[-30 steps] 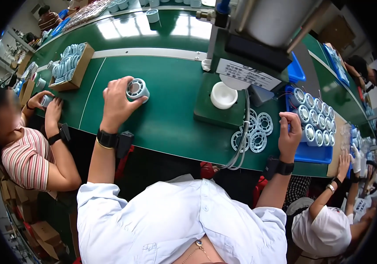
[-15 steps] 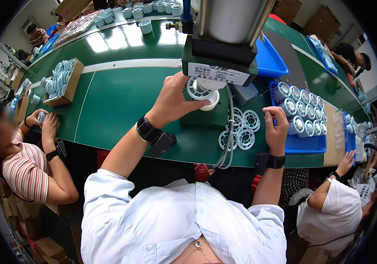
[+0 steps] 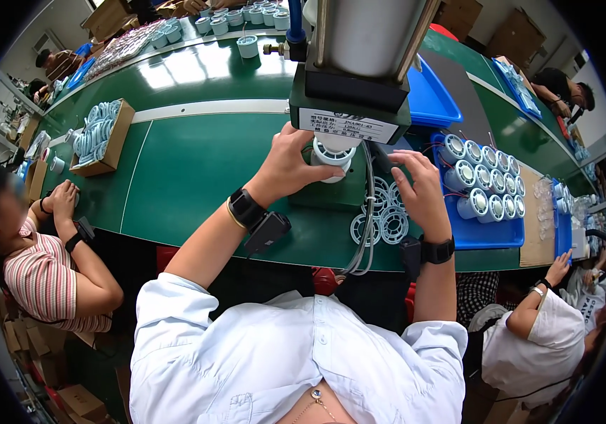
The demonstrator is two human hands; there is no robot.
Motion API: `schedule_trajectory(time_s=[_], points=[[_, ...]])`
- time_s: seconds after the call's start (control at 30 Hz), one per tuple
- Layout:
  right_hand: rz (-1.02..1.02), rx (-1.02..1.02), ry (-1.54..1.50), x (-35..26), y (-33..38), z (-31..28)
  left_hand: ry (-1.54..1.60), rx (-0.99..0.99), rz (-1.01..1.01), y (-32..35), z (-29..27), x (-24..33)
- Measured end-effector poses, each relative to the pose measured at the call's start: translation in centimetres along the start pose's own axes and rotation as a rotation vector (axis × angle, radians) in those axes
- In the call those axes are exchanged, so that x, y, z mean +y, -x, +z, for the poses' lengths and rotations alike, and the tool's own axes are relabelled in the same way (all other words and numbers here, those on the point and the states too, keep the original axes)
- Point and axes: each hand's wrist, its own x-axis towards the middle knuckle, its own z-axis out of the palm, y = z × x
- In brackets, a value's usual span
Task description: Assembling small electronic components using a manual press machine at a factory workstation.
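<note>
Green and glossy, the long workbench (image 3: 197,162) runs across a busy workshop, with other seated workers along both its sides. At its near edge stands a tall press with a steel cylinder and dark square head (image 3: 351,106), and everything below is placed from that machine.

Directly under the press head, the person's left hand (image 3: 290,164) is closed around a white round slotted plastic part (image 3: 334,152), fingers wrapped on its side; it seems to steady the part on the dark green base plate (image 3: 331,192) beneath the ram. The right hand (image 3: 417,192) lies just right of the press base, fingers spread and holding nothing, its tips resting near a loose cluster of white spoked plastic rings (image 3: 382,218) that lie in front of the base, apparently within easy reach. Grey cables (image 3: 366,233) hang from the press over the bench edge.

Right of the press, a blue plastic tray (image 3: 487,237) holds rows of pale blue cylindrical parts with wire leads (image 3: 483,180). Far left of the press, a cardboard box of pale blue rings (image 3: 102,136) sits on the bench. Behind the press, more pale cups (image 3: 248,46) stand.
</note>
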Motion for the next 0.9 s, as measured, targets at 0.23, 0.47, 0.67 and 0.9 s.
schedule_trajectory(time_s=[0.23, 0.47, 0.67, 0.9], points=[[0.039, -0.141, 0.127, 1.3, 0.3, 1.4, 0.165, 0.131, 0.067, 2.0, -3.5, -4.8], [0.006, -0.238, 0.270, 0.6, 0.1, 1.0, -0.707, -0.065, -0.088, 3.9, -4.8, -6.9], [-0.037, -0.172, -0.047, -4.0, -3.4, 1.9, -0.684, -0.062, -0.088, 3.2, -3.8, -6.7], [0.045, 0.032, -0.329, -5.0, -5.2, 2.5, -0.687, -0.062, 0.003, 3.4, -4.4, -8.2]])
